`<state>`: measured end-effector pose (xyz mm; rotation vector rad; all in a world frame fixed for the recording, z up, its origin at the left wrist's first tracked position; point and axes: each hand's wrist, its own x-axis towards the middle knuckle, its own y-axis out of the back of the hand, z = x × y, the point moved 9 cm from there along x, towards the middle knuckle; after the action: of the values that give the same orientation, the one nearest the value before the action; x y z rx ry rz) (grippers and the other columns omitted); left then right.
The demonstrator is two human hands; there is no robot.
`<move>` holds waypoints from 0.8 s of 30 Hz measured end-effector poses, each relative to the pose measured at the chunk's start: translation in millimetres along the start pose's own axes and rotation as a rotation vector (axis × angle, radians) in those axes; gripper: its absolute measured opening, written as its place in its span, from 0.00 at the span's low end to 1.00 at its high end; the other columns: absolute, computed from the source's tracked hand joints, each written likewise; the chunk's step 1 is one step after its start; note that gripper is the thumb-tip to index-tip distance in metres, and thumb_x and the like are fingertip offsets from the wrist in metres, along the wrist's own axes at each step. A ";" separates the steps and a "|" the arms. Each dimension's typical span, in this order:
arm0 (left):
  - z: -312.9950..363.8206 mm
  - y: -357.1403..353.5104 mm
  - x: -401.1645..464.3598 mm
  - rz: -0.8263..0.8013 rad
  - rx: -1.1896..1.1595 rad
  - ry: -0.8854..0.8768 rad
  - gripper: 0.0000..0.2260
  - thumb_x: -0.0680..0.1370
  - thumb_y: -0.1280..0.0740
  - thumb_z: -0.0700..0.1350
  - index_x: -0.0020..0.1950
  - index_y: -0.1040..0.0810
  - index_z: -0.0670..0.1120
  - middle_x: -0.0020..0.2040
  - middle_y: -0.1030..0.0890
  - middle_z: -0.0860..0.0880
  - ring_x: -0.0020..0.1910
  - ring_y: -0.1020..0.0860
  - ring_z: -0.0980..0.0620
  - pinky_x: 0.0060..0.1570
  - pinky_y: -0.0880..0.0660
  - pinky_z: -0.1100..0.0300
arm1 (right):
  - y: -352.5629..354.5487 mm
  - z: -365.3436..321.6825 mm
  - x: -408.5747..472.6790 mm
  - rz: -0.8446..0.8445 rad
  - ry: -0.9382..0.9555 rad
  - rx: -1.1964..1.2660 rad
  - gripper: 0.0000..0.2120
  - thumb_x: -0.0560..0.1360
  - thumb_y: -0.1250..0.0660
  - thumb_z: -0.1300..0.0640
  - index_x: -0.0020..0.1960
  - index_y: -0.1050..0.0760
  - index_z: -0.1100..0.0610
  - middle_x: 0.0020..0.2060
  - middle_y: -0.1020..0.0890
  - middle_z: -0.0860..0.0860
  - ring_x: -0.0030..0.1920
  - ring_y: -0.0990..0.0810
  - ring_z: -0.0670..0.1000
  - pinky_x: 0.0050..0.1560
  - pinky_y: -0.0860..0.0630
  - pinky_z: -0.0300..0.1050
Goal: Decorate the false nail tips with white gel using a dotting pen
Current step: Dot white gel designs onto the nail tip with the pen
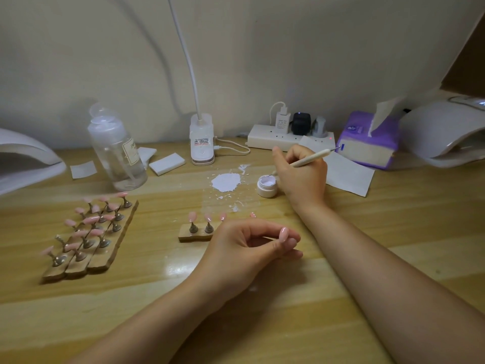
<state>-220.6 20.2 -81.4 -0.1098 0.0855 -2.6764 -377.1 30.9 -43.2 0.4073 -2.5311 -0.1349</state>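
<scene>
Right hand (301, 174), centre-right of frame: fingers curled round dotting pen (312, 157), gripping it like a pencil. Pen's long axis runs lower-left to upper-right; upper tip points toward the purple tissue box (367, 143), working tip is down at the rim of the open white gel pot (267, 186). Whether the tip is actually in the gel can't be told, too small.

Left hand (249, 245), lower centre: thumb and fingers pinch one pink nail tip (284, 233), pink face up toward the camera, apparently lengthwise along the fingertips.

Key relation: held tip lies below and slightly right of the pot in frame, i.e. toward the person; right hand is the nearer to the pot, left carries the work. Judged step: loading gel. Next move likely calls for the pen to swing down-frame to the pinched tip.

Other tips: short wooden stand (194, 236) just left of left hand; bigger racks of tips (89, 232) left of frame. White smear (225, 182) on bench (288, 324) just left of pot.
</scene>
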 end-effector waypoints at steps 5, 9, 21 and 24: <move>0.2 0.0 -0.5 0.002 0.004 0.004 0.08 0.67 0.31 0.46 0.41 0.17 0.43 0.37 0.16 0.48 0.40 0.17 0.52 0.37 0.25 0.70 | -0.8 -0.6 -1.1 -0.009 -0.003 0.013 0.23 0.73 0.32 0.55 0.23 0.38 0.51 0.18 0.30 0.45 0.32 0.21 0.57 0.35 0.30 0.43; 1.0 2.2 -0.1 0.019 -0.014 0.003 0.09 0.66 0.30 0.47 0.40 0.16 0.44 0.38 0.15 0.48 0.41 0.16 0.51 0.40 0.23 0.67 | 2.1 -2.5 -2.3 0.005 0.009 0.034 0.23 0.74 0.32 0.54 0.24 0.39 0.49 0.17 0.30 0.40 0.29 0.23 0.52 0.29 0.35 0.31; 6.7 2.7 -2.1 0.034 -0.014 0.010 0.08 0.67 0.31 0.47 0.41 0.16 0.46 0.37 0.16 0.50 0.40 0.17 0.55 0.35 0.24 0.69 | 24.1 -65.6 -3.8 -0.103 -0.195 0.662 0.13 0.75 0.34 0.50 0.33 0.26 0.53 0.26 0.19 0.48 0.29 0.25 0.44 0.31 0.29 0.33; 7.3 2.8 -2.6 0.033 -0.017 0.006 0.08 0.66 0.31 0.48 0.40 0.16 0.47 0.38 0.15 0.50 0.41 0.17 0.54 0.35 0.24 0.69 | 29.9 -83.2 -29.5 -0.294 -0.161 0.668 0.12 0.68 0.31 0.48 0.29 0.27 0.50 0.26 0.21 0.46 0.29 0.24 0.43 0.32 0.27 0.33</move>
<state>-216.4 18.5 -74.6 -0.1054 0.1114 -2.6439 -315.6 67.8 16.3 1.0614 -2.6029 0.6068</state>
